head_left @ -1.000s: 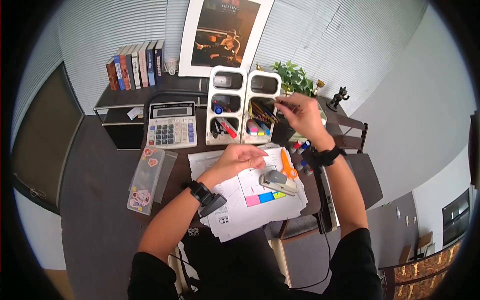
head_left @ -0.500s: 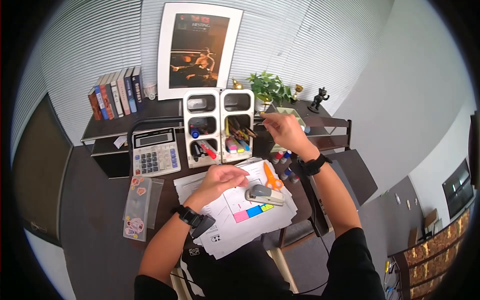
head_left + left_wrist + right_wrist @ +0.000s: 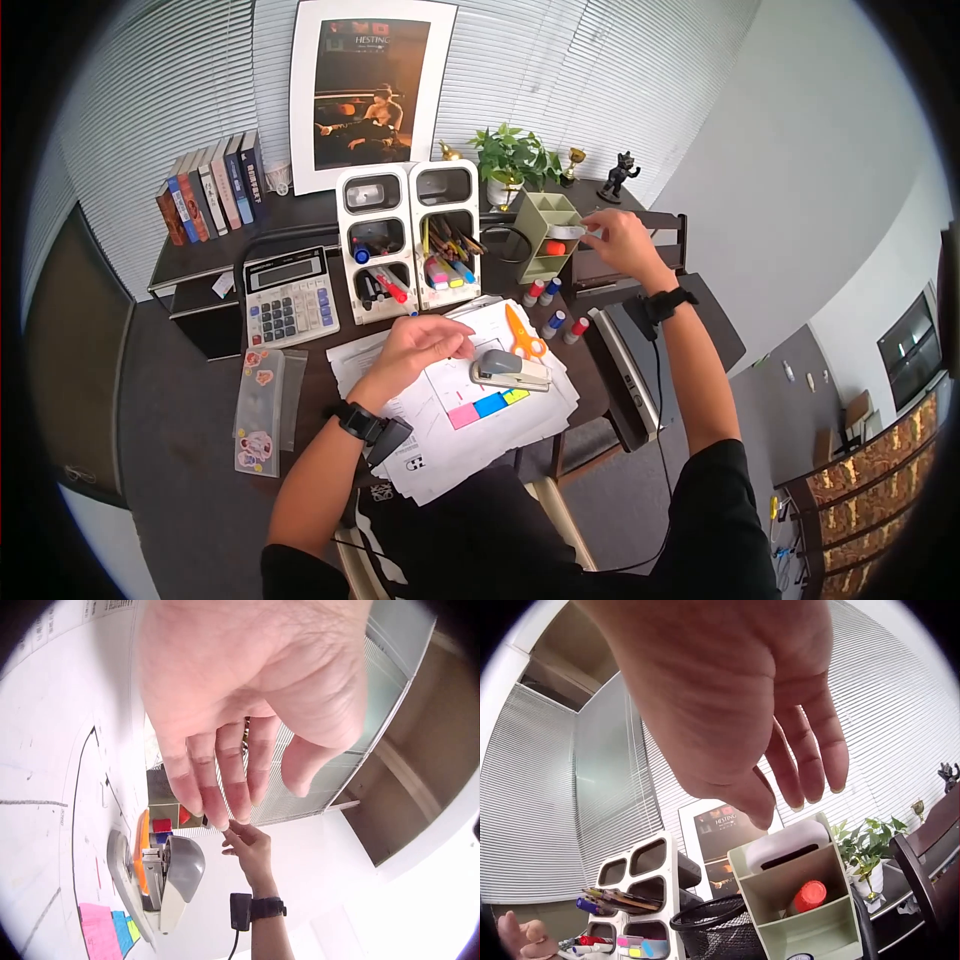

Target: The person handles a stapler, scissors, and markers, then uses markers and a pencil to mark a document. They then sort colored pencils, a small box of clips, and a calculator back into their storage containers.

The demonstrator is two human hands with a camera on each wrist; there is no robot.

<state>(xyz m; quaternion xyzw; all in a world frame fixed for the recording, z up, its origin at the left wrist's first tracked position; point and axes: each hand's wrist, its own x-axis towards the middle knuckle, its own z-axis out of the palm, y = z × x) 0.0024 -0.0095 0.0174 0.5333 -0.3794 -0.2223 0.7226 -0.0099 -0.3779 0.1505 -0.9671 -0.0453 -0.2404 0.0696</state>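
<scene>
My right hand (image 3: pixel 622 245) is raised at the right side of a pale green desk organizer (image 3: pixel 538 272), fingers extended. Its fingertips are close to a white rounded object with a dark slot (image 3: pixel 787 847) in the organizer's upper compartment. In the right wrist view the fingers hang above that object. My left hand (image 3: pixel 420 350) hovers over the stacked papers (image 3: pixel 440 460), palm turned inward, fingers loosely bent around nothing. Just right of it a grey and white stapler (image 3: pixel 510 370) lies on the papers, beside orange scissors (image 3: pixel 524 335). Pink, blue and yellow sticky notes (image 3: pixel 490 405) line the sheet below the stapler.
Two white pen racks (image 3: pixel 410 235) stand left of the organizer, with a black mesh cup (image 3: pixel 712 930) between. Several capped bottles (image 3: pixel 553 323) stand near a closed laptop (image 3: pixel 635 350). A calculator (image 3: pixel 290 300) and a stickered clear case (image 3: pixel 258 410) lie left.
My right hand has moved right, from in front of the green organizer to its right side, leaving the organizer in plain view. The left hand stays over the papers. The head view has shifted.
</scene>
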